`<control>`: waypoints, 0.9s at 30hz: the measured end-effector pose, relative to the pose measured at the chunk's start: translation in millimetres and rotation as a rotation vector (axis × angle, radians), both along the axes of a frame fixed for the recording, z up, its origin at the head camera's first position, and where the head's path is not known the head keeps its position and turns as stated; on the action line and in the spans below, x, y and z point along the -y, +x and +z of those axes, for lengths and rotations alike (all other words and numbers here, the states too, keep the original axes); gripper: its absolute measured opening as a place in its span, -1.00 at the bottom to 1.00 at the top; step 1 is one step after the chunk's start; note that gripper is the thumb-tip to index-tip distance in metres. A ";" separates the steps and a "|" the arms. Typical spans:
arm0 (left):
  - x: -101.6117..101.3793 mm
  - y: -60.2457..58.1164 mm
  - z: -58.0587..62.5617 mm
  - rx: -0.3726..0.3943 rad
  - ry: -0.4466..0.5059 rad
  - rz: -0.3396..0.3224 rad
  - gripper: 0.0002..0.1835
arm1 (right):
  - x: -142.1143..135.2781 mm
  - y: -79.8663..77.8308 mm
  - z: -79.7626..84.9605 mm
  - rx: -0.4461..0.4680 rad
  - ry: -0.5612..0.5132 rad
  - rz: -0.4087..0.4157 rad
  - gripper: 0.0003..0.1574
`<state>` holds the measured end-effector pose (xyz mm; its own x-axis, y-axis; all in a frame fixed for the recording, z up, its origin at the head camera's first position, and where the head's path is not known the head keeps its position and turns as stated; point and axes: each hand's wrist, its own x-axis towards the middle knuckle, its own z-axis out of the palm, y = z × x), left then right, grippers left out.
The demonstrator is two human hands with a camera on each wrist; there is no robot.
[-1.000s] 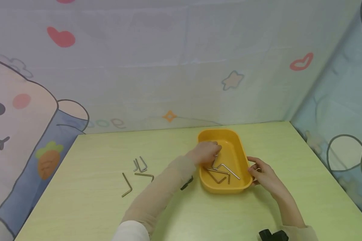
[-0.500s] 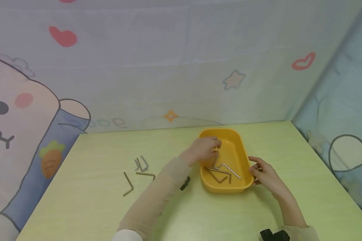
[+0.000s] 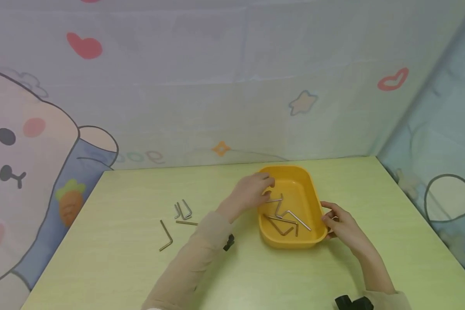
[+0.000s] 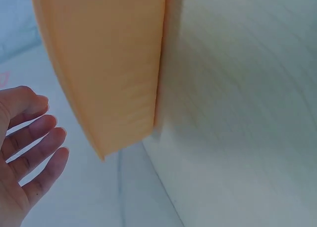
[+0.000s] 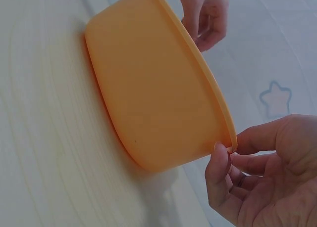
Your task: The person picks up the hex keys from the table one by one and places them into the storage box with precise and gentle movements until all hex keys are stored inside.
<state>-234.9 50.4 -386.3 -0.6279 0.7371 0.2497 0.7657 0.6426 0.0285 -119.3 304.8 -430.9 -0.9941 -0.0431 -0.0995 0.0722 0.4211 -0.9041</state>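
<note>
A yellow plastic tray [image 3: 314,202] stands on the table with several L-shaped hex keys [image 3: 299,220] lying in it, some silver, some brass-coloured. My right hand [image 3: 342,226] pinches the tray's right rim between thumb and fingers, plain in the right wrist view. Over the tray's left rim hovers my left hand [image 3: 252,191]; its fingers [image 4: 42,150] are loosely bent and hold nothing. One silver hex key [image 3: 274,200] lies just under its fingertips, partly hidden. To the left on the table are silver hex keys [image 3: 183,211] and a brass-coloured hex key [image 3: 166,237].
My left sleeve [image 3: 193,258] crosses the table and covers part of another brass-coloured hex key [image 3: 187,223]. A printed cloth [image 3: 217,86] hangs along the table's back edge, and another cloth [image 3: 441,142] hangs at the right.
My left hand has drawn back leftward from inside the tray to its left rim, fingers loosened. A silver hex key now shows beneath it. The right hand still holds the rim.
</note>
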 end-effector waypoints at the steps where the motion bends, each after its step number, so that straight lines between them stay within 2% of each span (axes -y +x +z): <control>1: 3.4 1.6 0.3 -0.009 0.022 0.010 -0.82 | 0.0 0.1 -0.1 0.000 0.002 0.001 -0.38; 6: 20.8 8.1 0.5 -0.051 0.113 0.058 -0.83 | 0.0 0.9 0.4 -0.004 0.009 0.007 -0.37; 16: 50.9 24.7 3.0 -0.133 0.189 0.104 -0.83 | -0.1 0.2 -0.6 0.001 0.022 0.010 -0.38; 27: 83.4 45.1 6.7 -0.093 0.204 0.165 -0.84 | 0.7 0.9 0.3 0.013 0.027 0.008 -0.38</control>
